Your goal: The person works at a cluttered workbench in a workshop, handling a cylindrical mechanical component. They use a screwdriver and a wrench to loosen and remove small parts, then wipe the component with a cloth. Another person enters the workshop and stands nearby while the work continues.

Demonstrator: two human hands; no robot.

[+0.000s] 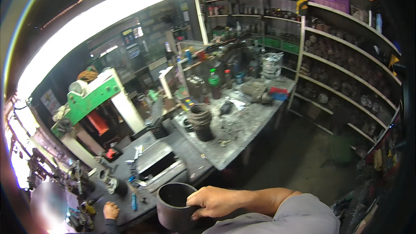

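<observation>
My right hand (208, 201) grips the near-right side of a wide, dark, hollow cylinder (171, 214) at the bottom of the view, its round opening facing up. My grey-sleeved forearm reaches in from the lower right. My left hand is not visible. Left of the cylinder is the dark workbench (149, 197), with a blue-handled tool (134, 201) and a round metal housing (112, 182) on it. Beyond the cylinder stands a grey rectangular metal fixture (158, 161) with a dark opening.
A co-worker's hand (110, 211) rests by the bench's left. A cluttered worktable (236, 141) holds a dark vessel (199, 123) and bottles (214, 82). A green press frame (93, 97) stands left. Shelves (346, 91) of metal parts line the right. Dark floor (299, 156) lies between.
</observation>
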